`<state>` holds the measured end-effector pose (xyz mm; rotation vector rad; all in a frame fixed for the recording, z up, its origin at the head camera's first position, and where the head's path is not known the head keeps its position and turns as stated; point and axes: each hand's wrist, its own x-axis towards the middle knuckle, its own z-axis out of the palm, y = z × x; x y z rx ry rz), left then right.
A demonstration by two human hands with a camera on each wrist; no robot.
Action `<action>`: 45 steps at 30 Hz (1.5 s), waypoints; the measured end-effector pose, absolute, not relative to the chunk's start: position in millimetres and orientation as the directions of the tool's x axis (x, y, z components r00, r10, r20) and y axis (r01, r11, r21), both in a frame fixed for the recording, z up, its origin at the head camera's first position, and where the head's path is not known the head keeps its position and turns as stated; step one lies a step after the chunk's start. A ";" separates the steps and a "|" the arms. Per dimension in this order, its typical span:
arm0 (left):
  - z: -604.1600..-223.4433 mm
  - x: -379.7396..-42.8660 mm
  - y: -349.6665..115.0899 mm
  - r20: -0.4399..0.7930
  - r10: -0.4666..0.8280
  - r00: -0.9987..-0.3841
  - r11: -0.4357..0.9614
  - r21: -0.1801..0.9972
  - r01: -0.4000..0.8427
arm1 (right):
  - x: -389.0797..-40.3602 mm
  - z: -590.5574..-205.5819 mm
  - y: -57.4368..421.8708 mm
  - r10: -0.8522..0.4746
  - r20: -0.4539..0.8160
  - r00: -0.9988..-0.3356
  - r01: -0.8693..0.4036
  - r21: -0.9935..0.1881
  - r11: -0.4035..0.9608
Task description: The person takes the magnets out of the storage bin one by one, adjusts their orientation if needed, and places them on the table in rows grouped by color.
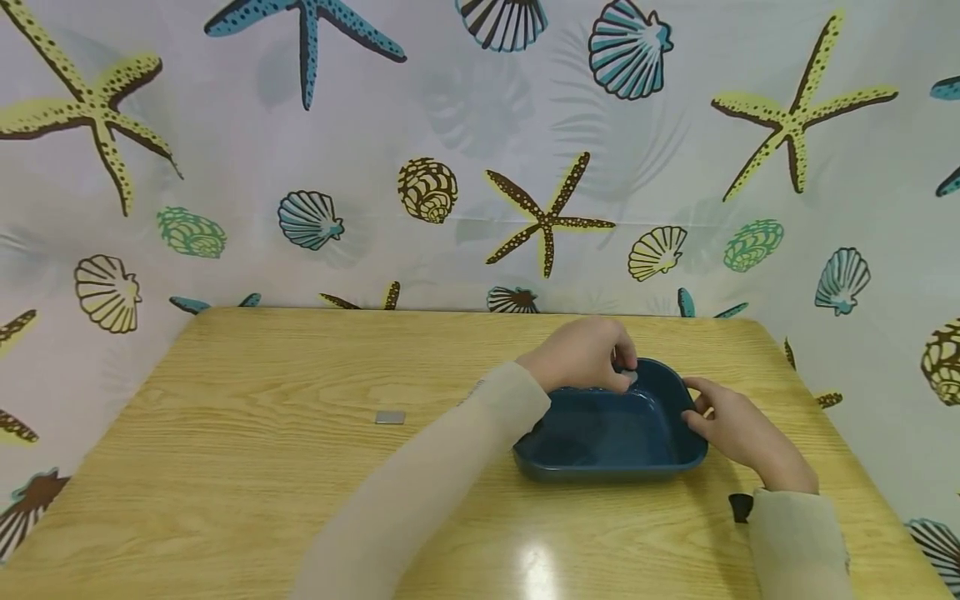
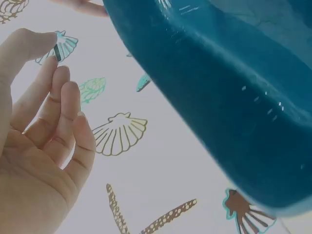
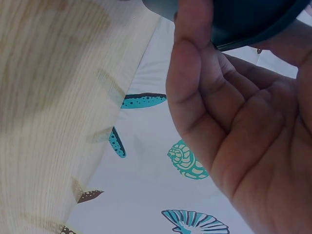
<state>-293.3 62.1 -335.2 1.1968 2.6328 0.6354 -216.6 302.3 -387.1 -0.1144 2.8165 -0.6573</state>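
Note:
A dark blue basin (image 1: 611, 433) with rounded corners stands on the right half of the table. Above its far side, my left hand (image 1: 588, 354) pinches a small flat piece (image 1: 630, 377) between thumb and index finger. That piece is pale in the head view; the left wrist view shows only a thin dark edge of it (image 2: 58, 52) at the fingertips. My right hand (image 1: 731, 421) grips the basin's right wall, thumb toward the inside and fingers around the rim. The left forearm hides the basin's left end.
A small grey rectangular piece (image 1: 390, 417) lies on the wooden table (image 1: 247, 467) left of the basin. Something small and black (image 1: 741, 507) lies beside the right sleeve. A white cloth (image 1: 465, 108) printed with shells and starfish surrounds the table's back and sides.

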 end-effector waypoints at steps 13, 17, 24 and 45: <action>-331.8 -290.8 29.2 0.088 0.723 -0.685 0.587 0.445 0.677 | -213.8 -387.1 301.1 -0.138 -0.207 -0.969 -0.031 -0.448 0.894; -333.4 -289.6 16.7 0.104 0.708 -0.699 0.596 0.444 0.669 | -213.1 -386.6 300.5 -0.135 -0.207 -0.969 -0.029 -0.446 0.895; -338.0 -286.1 -7.3 0.112 0.664 -0.739 0.627 0.455 0.632 | -213.3 -386.0 300.0 -0.129 -0.217 -0.968 -0.022 -0.439 0.898; -364.7 -275.7 -71.2 0.166 0.504 -0.848 0.689 0.514 0.510 | -213.8 -387.4 300.4 -0.135 -0.212 -0.968 -0.032 -0.432 0.902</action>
